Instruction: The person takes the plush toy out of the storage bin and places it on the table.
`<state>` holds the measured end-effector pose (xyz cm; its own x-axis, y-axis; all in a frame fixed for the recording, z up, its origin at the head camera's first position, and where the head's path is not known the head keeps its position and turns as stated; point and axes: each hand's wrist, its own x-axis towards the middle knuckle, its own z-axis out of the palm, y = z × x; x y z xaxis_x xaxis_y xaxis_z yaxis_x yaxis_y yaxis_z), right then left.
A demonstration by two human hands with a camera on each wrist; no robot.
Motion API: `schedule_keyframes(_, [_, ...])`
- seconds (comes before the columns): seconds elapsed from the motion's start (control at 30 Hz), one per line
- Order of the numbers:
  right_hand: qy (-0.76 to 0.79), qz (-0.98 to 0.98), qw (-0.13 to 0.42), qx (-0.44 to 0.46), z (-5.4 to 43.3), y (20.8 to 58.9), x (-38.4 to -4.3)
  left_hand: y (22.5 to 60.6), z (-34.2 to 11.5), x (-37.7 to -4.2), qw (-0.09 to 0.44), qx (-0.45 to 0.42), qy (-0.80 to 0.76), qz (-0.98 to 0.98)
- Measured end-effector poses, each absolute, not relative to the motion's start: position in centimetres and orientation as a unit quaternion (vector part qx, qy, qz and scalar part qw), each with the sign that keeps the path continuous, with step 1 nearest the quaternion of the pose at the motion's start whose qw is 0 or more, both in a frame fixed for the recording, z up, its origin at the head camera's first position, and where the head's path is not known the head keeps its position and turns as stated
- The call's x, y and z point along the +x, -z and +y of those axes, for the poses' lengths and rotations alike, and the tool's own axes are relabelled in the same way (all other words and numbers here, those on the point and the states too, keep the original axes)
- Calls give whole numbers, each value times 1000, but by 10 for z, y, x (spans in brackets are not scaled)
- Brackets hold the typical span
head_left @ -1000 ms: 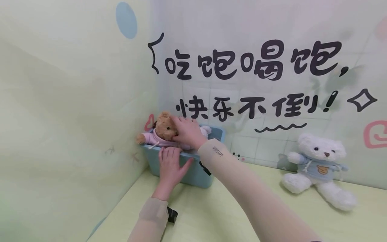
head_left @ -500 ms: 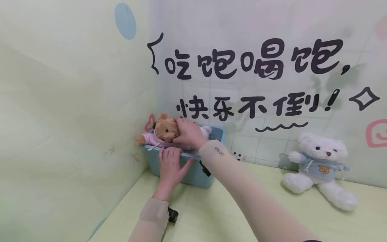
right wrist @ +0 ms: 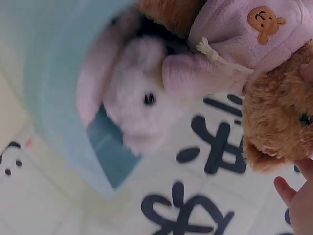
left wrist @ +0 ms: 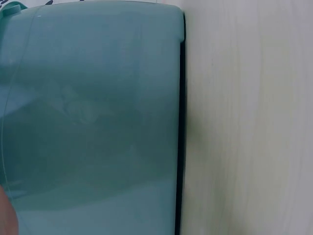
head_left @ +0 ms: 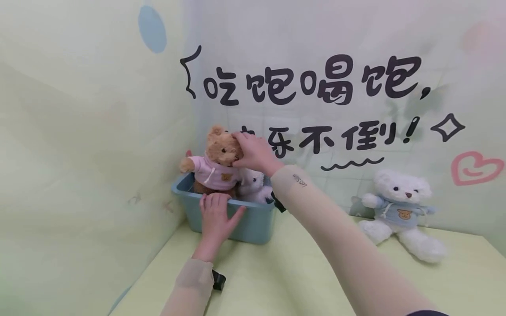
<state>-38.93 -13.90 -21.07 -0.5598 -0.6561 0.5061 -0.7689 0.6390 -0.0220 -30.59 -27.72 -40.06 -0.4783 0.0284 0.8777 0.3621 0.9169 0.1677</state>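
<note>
My right hand (head_left: 257,151) grips the head of a brown teddy bear (head_left: 215,173) in a pink hoodie, thumb beside its muzzle. The bear is upright, its lower body still inside a blue plastic bin (head_left: 253,226). Behind it in the bin sits a white plush toy (head_left: 253,182), its dark eye showing in the right wrist view. The fingers of my left hand (head_left: 215,217) hook over the bin's front rim, thumb spread along the outer wall. In the left wrist view the bin's side (left wrist: 93,122) fills the left half, with a bit of thumb (left wrist: 6,215) at the edge.
A white teddy bear (head_left: 405,210) in a blue hoodie sits on the pale tabletop (head_left: 284,272) at the right, against the back wall. The bin stands in the corner, close to the left wall (head_left: 79,153). Black lettering (head_left: 328,87) covers the back wall.
My right hand has lifted the brown teddy bear up from lying low in the bin, uncovering its hoodie and the white plush toy. The left hand stays on the rim. The view has shifted slightly.
</note>
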Motion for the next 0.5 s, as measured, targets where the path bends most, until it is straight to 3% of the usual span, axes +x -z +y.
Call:
schedule_keyframes(0.4, [-49,-880,295,369,-71,170,-393,404,-278,-309,512,-123,170,-833])
schedule_keyframes(0.5, [-34,-887,284,364,-62,172,-394,403,-276,-309,513,-124,172,-832])
